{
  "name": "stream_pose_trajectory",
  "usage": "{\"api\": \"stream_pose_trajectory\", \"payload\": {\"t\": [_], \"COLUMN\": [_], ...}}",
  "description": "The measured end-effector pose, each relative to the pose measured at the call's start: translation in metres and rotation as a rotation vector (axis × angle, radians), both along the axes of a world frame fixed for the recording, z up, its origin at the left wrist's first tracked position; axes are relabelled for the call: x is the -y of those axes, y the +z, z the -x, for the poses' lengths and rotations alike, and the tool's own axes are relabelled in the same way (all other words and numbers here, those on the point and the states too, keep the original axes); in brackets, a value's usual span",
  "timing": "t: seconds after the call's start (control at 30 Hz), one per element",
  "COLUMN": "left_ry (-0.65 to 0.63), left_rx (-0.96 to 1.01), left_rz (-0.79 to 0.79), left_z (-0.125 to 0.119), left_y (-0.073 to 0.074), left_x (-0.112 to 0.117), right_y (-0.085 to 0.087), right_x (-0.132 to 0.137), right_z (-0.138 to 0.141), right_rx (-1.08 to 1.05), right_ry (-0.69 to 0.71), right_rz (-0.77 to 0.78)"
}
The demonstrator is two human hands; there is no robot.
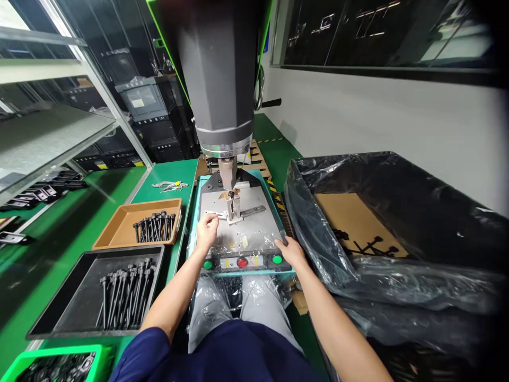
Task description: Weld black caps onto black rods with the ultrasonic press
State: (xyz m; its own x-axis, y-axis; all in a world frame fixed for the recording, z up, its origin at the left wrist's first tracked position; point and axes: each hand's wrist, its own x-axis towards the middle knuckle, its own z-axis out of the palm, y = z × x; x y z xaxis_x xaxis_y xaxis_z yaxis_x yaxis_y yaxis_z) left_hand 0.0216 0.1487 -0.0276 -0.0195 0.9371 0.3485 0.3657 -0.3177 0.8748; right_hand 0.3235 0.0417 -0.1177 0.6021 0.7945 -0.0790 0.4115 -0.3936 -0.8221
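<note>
My left hand is at the left of the machine's metal plate, its fingers pinched together beside the fixture's left arm. Anything between the fingertips is too small to make out. Over the plate's right front corner lies my right hand, its fingers apart and no object seen in it. A small metal fixture stands mid-plate, with a black-headed part upright in it. Directly above is the press's metal tip, under the large grey press head.
At left, a tan tray and a black tray hold black bolt-like parts. A green bin sits nearest me. Green buttons and a red button line the front. A plastic-lined box stands at right.
</note>
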Motion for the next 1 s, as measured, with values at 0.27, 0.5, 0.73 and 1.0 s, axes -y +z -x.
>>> {"api": "stream_pose_trajectory", "payload": {"t": [0.27,0.5,0.73,1.0], "left_ry": [-0.443,-0.637,-0.563,-0.384], "left_rx": [-0.356,-0.307,-0.091,-0.007], "left_rz": [-0.034,-0.093,0.241,0.411], "left_z": [-0.035,-0.066,-0.048,-0.014], "left_y": [-0.013,0.023,0.047,0.076], "left_x": [0.027,0.003,-0.034,-0.065], "right_y": [0.028,0.109,0.151,0.158], "right_x": [0.0,-0.036,-0.073,-0.12], "right_z": [0.01,0.032,0.046,0.055], "right_rx": [-0.05,-0.398,-0.43,-0.403], "right_ry": [0.074,0.544,0.475,0.454], "right_rz": [-0.202,-0.332,-0.201,-0.15]}}
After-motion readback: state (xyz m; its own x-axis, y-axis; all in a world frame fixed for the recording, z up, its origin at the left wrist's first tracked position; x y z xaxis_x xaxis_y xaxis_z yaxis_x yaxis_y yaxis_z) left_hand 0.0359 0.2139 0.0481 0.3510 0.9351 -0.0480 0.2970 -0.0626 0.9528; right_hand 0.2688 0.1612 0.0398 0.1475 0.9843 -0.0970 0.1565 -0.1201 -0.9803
